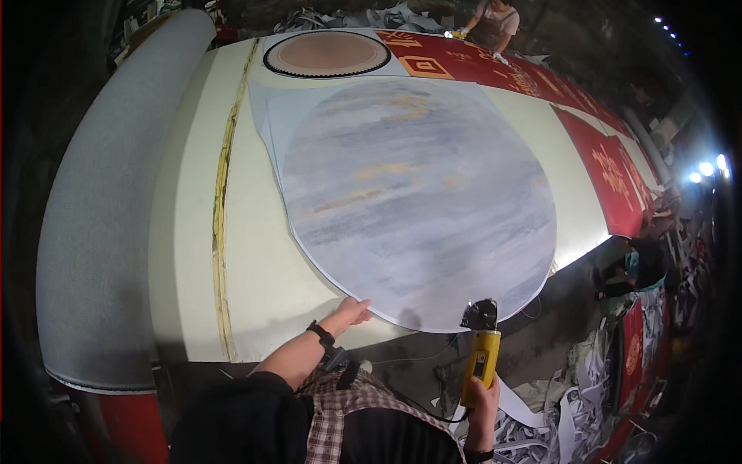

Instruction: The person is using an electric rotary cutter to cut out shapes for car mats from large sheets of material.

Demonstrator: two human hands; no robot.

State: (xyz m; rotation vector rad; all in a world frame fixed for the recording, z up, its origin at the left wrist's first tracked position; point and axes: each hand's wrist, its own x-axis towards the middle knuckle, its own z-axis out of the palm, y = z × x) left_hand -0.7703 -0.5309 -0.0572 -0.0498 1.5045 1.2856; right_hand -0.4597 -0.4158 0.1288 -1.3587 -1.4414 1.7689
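A large round grey-blue mat (433, 209) with marbled white and ochre streaks lies flat in front of me. My left hand (355, 311) is closed on its near left edge, with the fingertips partly hidden. In my right hand (484, 393) is a yellow electric cutter (481, 359), gripped round its body. Its dark cutting head (480, 315) is at the mat's near right edge. A pale sheet of leftover material (270, 124) shows from under the mat's far left side.
The mat rests on a cream worktable (263, 271) with a yellowish groove (222, 193). A grey roll (108, 209) stands left. Farther back lie a pink oval mat (328, 54) and red mats (495, 73). A co-worker (495, 23) works there. Scraps (572, 417) cover the floor right.
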